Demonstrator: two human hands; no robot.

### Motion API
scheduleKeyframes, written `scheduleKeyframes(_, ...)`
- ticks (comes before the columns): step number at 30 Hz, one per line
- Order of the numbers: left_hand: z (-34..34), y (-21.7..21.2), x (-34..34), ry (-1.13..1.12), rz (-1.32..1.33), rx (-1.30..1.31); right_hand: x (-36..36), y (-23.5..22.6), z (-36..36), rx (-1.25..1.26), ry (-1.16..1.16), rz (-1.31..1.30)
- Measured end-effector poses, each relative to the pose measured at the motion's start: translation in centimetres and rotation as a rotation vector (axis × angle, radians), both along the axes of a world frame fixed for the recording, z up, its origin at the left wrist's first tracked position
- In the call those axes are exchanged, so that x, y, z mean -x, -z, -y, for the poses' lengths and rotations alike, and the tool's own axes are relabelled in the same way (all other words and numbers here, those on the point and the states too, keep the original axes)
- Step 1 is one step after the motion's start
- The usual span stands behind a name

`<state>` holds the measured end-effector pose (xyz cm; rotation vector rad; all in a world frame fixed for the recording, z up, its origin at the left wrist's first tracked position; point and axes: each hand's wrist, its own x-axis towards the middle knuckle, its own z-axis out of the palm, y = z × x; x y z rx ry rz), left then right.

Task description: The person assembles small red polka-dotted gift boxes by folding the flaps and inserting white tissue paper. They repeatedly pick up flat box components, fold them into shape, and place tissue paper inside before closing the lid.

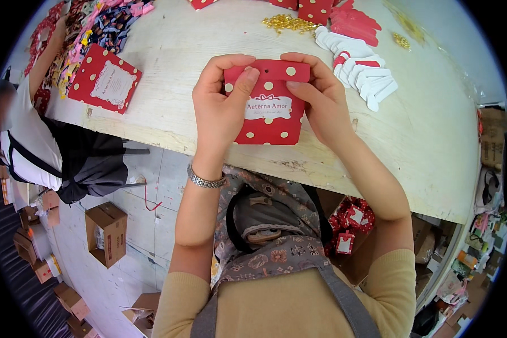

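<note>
A red paper packet point(269, 133) with cream dots and a white label stands over the near part of the table, its top strip folded across the front and a small dark hole near the top. My left hand point(222, 98) grips its upper left, thumb pressed on the front beside the hole. On the upper right, my right hand point(324, 101) pinches the folded strip with the thumb in front and fingers behind. The fingers behind the packet are partly hidden. White tags point(363, 70) lie in a fanned heap just beyond my right hand.
Gold-coloured small pieces point(287, 23) and red cut pieces point(355, 23) lie at the back of the table point(169, 84). Another dotted packet point(90, 84) rests at left, near a pile of bows point(110, 25). A co-worker point(34, 135) stands there. Cardboard boxes point(115, 236) are on the floor.
</note>
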<state>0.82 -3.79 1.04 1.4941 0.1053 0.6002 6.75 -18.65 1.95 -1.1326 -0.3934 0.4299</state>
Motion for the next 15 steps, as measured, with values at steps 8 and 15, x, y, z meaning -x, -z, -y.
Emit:
scheduleKeyframes(8,0.2,0.0,-0.1,0.063,0.079,0.077,-0.3,-0.2,-0.1,0.249,-0.009,0.172)
scheduleKeyframes(15,-0.6,0.5,-0.2,0.104,0.061,0.155,-0.8,0.7,-0.3,0.305,0.056,0.357)
